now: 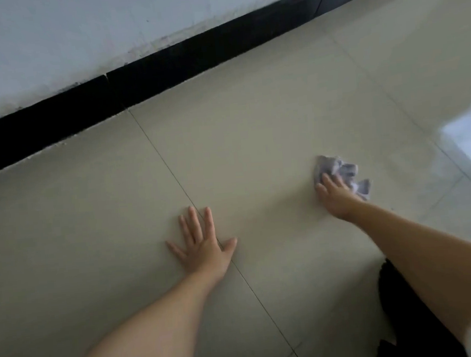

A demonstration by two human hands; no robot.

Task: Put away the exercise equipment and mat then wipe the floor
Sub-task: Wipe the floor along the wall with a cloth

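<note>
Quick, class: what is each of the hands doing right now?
Left hand: open, flat on the floor.
Right hand: open, pressing the cloth down.

The floor (253,137) is smooth beige tile, glossy where light reflects at right. The rag (342,170) is crumpled grey cloth. The skirting (162,68) looks matt black; the wall (73,36) is scuffed paint.

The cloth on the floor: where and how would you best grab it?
Probably from above. The crumpled grey cloth lies low on the tiled floor, so its raised folds beyond the fingers give the best purchase. The right hand already rests on its near edge; the left hand presses flat on the floor.
</note>
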